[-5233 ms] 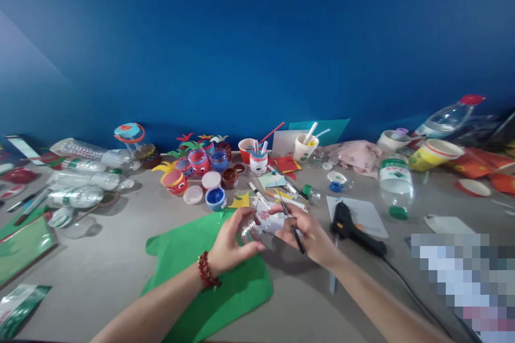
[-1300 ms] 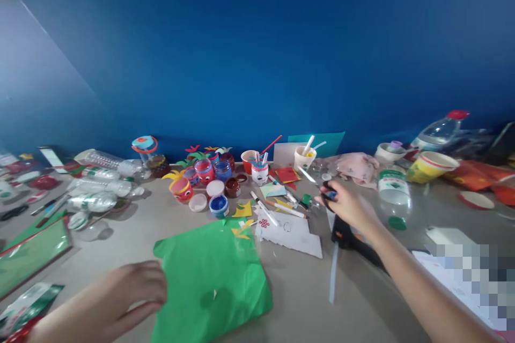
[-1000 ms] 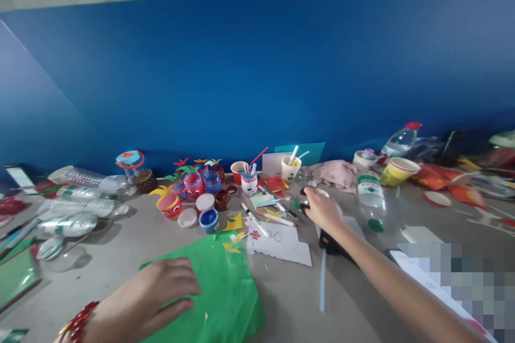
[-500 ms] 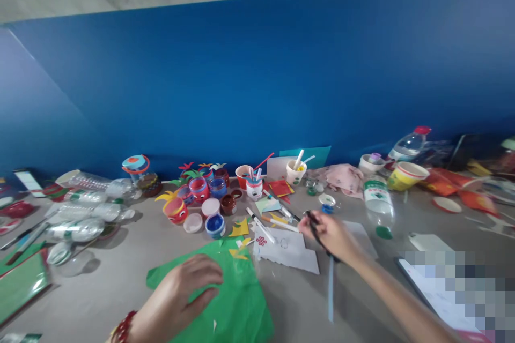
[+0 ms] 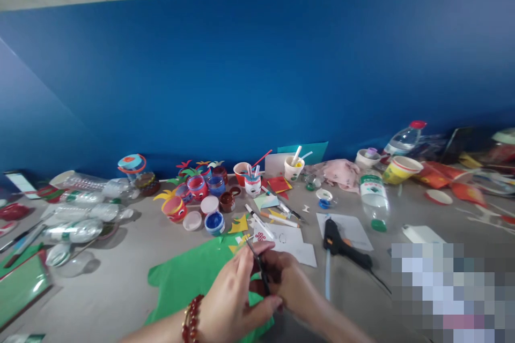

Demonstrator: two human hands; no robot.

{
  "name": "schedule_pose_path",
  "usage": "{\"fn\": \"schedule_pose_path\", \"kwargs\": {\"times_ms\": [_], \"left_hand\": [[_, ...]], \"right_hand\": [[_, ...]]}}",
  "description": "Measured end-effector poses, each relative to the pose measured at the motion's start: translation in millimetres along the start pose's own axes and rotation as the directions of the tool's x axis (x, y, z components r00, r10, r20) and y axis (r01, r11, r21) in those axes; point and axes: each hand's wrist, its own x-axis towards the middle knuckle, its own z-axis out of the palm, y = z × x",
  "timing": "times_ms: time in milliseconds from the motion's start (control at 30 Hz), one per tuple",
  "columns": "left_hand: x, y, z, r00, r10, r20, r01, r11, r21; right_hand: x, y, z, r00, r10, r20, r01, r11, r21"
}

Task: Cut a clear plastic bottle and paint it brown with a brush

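My two hands meet low in the middle, above a sheet of green paper (image 5: 181,284) lying on the grey table (image 5: 120,257). My right hand (image 5: 289,285) is closed round a pair of black scissors (image 5: 259,267), blades pointing up and away. My left hand (image 5: 231,297), with a red bead bracelet on the wrist, is curled with its fingertips pressed against the scissors' blades. Whether it pinches anything small there is hidden. A white card (image 5: 292,244) with a red mark lies just beyond the hands.
A black glue gun (image 5: 341,241) with its cord lies to the right. Behind are paint pots (image 5: 213,222), painted jars (image 5: 175,208), markers, paper cups (image 5: 400,170) and a pink cloth (image 5: 340,170). Plastic bottles (image 5: 76,214) lie at the left, one stands (image 5: 372,198) at the right. A blue wall backs the table.
My right hand has come back from the far right with the scissors to the middle. My left hand has lifted off the green paper and joined it at the scissors.
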Motion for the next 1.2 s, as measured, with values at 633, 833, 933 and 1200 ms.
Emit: {"fn": "schedule_pose_path", "kwargs": {"times_ms": [633,833,933,1200], "left_hand": [[-6.9,-48.9,-35.5,0.994,0.016,-0.108,0.024,0.934,0.355],[-23.8,-70.4,-31.7,0.994,-0.047,-0.099,0.079,0.936,0.342],[-29.0,-74.7,-31.3,0.992,-0.113,-0.058,0.125,0.944,0.304],[-37.5,-90.2,-6.5,0.957,-0.286,0.048,0.269,0.937,0.225]], "right_hand": [[33.9,-12.3,-153.9,0.898,-0.138,-0.417,-0.386,0.203,-0.9],[64.7,9.0,-177.2,0.914,-0.12,-0.388,-0.384,0.058,-0.922],[73.7,18.3,-179.2,0.923,-0.112,-0.368,-0.366,0.035,-0.93],[73.0,14.9,-170.0,0.914,-0.147,-0.379,-0.373,0.067,-0.925]]}}
